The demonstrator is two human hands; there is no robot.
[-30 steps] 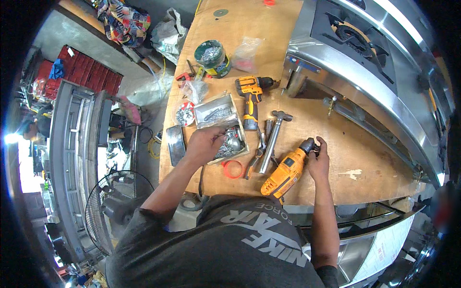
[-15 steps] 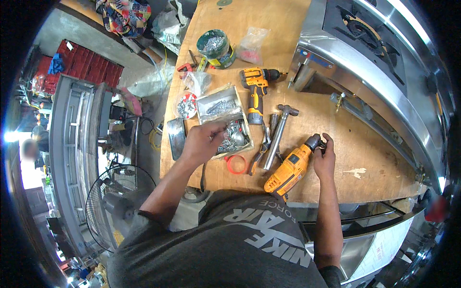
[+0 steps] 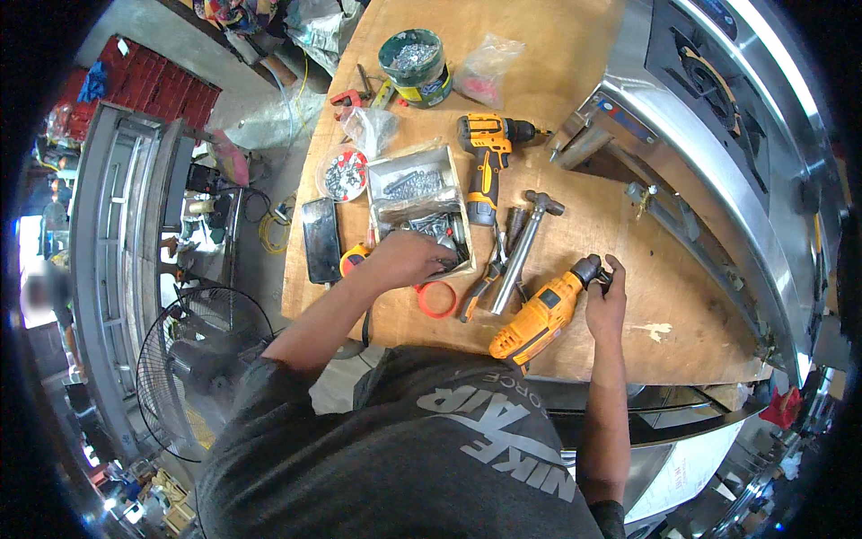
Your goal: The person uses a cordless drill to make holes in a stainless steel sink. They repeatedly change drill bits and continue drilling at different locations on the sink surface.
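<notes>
Brown wood opens wide on the tabletop (image 3: 597,211) between the orange drill (image 3: 543,310) and the steel stove (image 3: 727,216). The drill's rear end sits right by the near edge; the phone (image 3: 321,241) lies close to the left one. Tighter here: hammer (image 3: 523,256) and red ring (image 3: 436,301) crowd between drill and box (image 3: 404,165). And the left hand (image 3: 409,259) arches, fingers down into the box's nearer compartment; their hold is hidden, can't tell. Right hand (image 3: 607,310), palm beside the chuck (image 3: 587,269), fingers half-curled around a small dark piece (image 3: 604,279); whether they grip it, can't tell.
</notes>
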